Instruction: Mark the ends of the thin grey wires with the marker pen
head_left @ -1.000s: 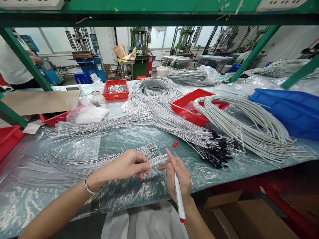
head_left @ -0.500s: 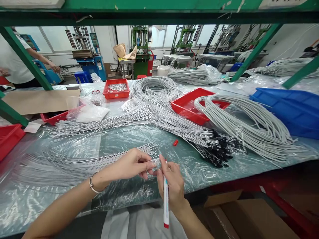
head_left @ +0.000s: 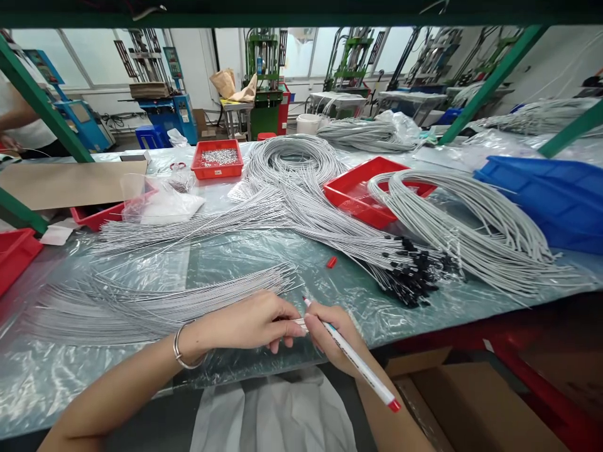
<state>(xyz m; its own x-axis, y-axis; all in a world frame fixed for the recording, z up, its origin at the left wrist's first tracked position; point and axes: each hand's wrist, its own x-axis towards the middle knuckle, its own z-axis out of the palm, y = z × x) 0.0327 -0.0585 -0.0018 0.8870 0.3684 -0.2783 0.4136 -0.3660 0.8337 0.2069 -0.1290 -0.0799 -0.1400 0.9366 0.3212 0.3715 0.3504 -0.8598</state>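
Observation:
My left hand (head_left: 268,320) pinches the ends of a few thin grey cables between thumb and fingers at the front middle. Close against its fingertips, my right hand (head_left: 335,336) grips a white marker (head_left: 360,364) with a red end; the uncapped tip points up and left. Behind my left hand a loose bundle of thin grey cables (head_left: 164,307) lies on the plastic-covered table. A small red cap (head_left: 332,262) rests beyond my hands. To the right is a cable bundle with black ends (head_left: 409,270).
A coil of cable (head_left: 294,157) stands at the back, a red tray of small metal parts (head_left: 217,158) on its left. On the right lie a red tray (head_left: 348,185), a thick cable coil (head_left: 509,226) and a blue bin (head_left: 541,201). Green shelf posts frame the table.
The marker has swung from near upright to a slant, its red end now lower right. Both hands have shifted slightly, and the view has tilted down. The person at the left is less in view.

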